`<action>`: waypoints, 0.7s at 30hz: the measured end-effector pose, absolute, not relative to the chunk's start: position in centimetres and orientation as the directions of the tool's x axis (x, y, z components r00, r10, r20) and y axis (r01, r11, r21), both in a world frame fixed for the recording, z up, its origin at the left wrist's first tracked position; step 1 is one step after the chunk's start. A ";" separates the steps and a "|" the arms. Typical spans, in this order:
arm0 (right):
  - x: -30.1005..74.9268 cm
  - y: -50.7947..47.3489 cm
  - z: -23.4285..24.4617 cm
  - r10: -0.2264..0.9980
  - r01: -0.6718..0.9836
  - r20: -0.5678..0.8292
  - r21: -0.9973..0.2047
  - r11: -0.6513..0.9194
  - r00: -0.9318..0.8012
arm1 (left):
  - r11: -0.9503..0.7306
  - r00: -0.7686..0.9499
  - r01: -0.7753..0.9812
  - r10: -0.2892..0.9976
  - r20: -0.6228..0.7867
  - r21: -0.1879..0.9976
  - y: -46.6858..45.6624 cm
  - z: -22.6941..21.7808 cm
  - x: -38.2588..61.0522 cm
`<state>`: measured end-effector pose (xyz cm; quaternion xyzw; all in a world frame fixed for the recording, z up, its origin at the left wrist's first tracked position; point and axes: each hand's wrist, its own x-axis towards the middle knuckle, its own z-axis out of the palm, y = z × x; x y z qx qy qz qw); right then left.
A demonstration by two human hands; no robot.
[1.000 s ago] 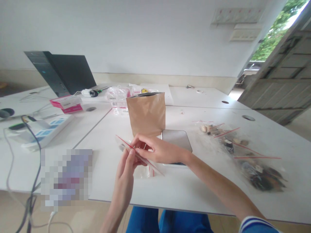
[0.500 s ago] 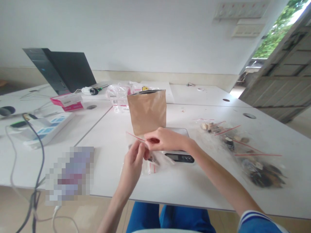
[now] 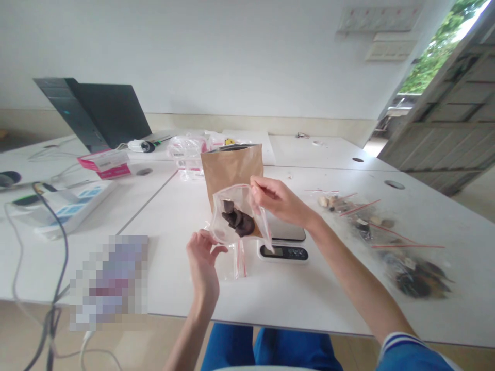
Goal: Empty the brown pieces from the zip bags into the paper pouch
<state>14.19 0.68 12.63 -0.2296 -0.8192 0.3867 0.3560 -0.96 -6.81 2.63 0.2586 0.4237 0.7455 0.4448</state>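
The person's right hand [image 3: 279, 200] pinched a clear zip bag [image 3: 240, 216] between thumb and fingers at its upper right, and the bag hung in the air above the white table [image 3: 325, 304], in front of a kraft paper pouch [image 3: 231, 172]. The red-striped edge of the bag ran steeply from the pinch down and to the right, ending over a digital kitchen scale [image 3: 283, 252], so the bag's long axis stood nearly upright with a slight tilt. Inside lay about three dark pieces [image 3: 237, 220], bunched in the middle; their exact number was hard to tell. The left hand [image 3: 201, 263] was open with its fingers loosely curled, palm up, just below the bag's lower left corner, and it gripped nothing. One more zip bag [image 3: 240, 262] lay flat on the table beneath the held bag, and there was one pouch and one scale. To the right, several red-striped bags of shells and dark pieces [image 3: 386, 242] were spread across the tabletop. Farther left stood one laptop [image 3: 112, 114], one pink box [image 3: 103, 164] and one white tray [image 3: 65, 207], with a pixelated patch [image 3: 108, 281] on the table's near side.
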 end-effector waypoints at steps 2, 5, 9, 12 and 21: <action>13.9 1.0 12.2 0.677 0.053 0.408 -0.833 0.551 -0.613 | -0.221 -0.433 -0.552 0.900 -0.051 0.804 -6.6 2.2 -0.4; 13.7 2.1 11.3 0.694 0.104 0.373 -0.834 0.541 -0.616 | -0.144 -0.278 -0.684 0.958 -0.073 0.715 -6.5 2.3 0.4; 13.8 2.6 10.8 0.757 0.418 0.367 -0.663 0.621 -0.541 | -0.101 -0.203 -0.674 0.978 -0.052 0.732 -6.5 2.7 1.4; 14.1 1.5 11.7 0.768 0.543 0.435 -0.543 0.640 -0.470 | -0.095 -0.238 -0.556 0.970 -0.049 0.826 -6.4 2.5 1.9; 14.7 0.3 12.8 0.619 0.480 0.072 -0.564 0.672 -0.782 | -0.136 -0.367 -0.466 0.929 -0.050 0.874 -5.3 1.0 2.3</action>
